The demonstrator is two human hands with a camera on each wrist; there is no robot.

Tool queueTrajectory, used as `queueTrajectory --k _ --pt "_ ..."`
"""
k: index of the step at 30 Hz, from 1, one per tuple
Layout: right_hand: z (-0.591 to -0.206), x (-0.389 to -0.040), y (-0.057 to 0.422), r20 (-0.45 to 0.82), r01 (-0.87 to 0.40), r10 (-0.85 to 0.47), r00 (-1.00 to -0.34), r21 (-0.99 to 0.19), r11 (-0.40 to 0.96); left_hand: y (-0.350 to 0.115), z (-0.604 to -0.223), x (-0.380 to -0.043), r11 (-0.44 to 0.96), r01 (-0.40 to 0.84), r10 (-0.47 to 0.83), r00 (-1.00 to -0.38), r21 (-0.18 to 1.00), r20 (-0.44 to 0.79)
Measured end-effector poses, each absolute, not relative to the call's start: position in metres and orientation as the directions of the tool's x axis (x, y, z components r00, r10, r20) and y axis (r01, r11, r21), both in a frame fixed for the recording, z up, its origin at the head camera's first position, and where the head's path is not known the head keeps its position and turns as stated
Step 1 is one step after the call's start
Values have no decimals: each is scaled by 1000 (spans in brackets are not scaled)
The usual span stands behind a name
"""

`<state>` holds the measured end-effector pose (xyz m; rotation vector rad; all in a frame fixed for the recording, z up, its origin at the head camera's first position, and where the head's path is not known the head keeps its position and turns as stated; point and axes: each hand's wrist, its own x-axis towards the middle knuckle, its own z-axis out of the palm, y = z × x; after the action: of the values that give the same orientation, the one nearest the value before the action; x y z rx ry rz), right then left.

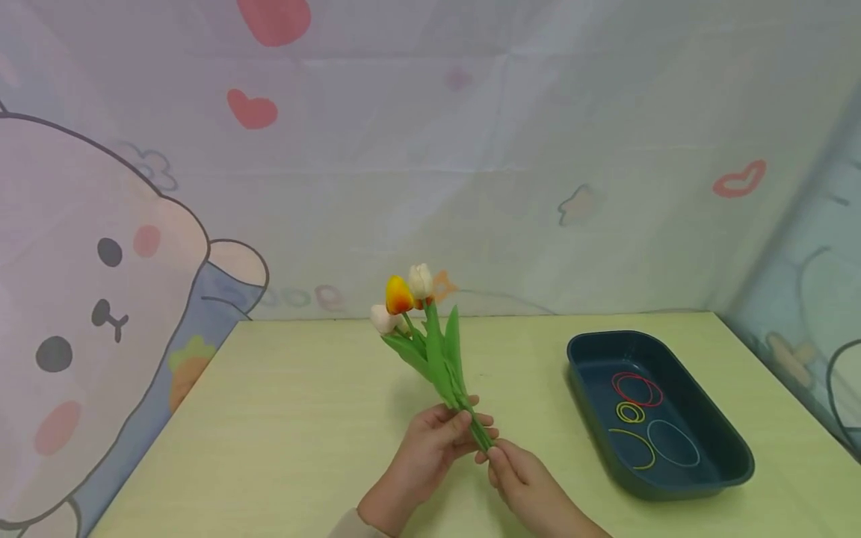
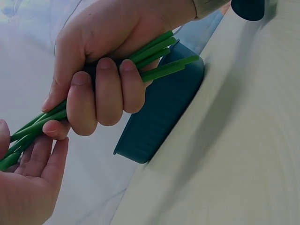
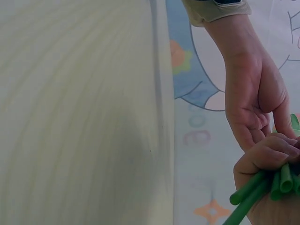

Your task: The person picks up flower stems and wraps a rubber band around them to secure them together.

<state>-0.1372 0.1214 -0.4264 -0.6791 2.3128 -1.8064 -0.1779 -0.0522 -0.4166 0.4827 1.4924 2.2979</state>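
Observation:
Both hands hold a small bunch of tulips (image 1: 436, 357), with white and yellow-orange heads and green leaves, tilted up and to the left above the table. Just below the leaves, my left hand (image 1: 430, 447) holds the stems between thumb and fingers. Lower down, my right hand (image 1: 531, 482) grips the stems near their ends. In the left wrist view, the curled fingers of the right hand (image 2: 108, 79) wrap the green stems (image 2: 157, 49), whose cut ends stick out past it; the left hand (image 2: 28, 187) lies close beside it.
On the right of the pale table (image 1: 282, 418) stands a dark blue tray (image 1: 605, 441). Inside it lie red rings (image 1: 637, 404), yellow rings (image 1: 630, 423) and a light blue ring (image 1: 673, 465). A printed cloth (image 1: 417, 142) hangs behind the table.

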Motion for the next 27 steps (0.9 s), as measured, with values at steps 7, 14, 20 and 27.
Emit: queueTrajectory --k 7,14,20,27 --pt "-427 -141 124 145 -285 -460 -876 -926 249 -52 -419 -179 -364 -144 450 -892 920 39" --pt "-430 -144 126 104 -272 -477 -873 -915 299 -50 -421 -179 -329 -166 411 -911 929 -17" --pt "-430 -145 128 92 -263 -497 -863 -921 287 -50 -425 -181 -313 -158 373 -927 937 -31" --pt "-426 -145 130 73 -253 -506 -859 -921 297 -51 -431 -183 -381 -190 453 -891 905 3"
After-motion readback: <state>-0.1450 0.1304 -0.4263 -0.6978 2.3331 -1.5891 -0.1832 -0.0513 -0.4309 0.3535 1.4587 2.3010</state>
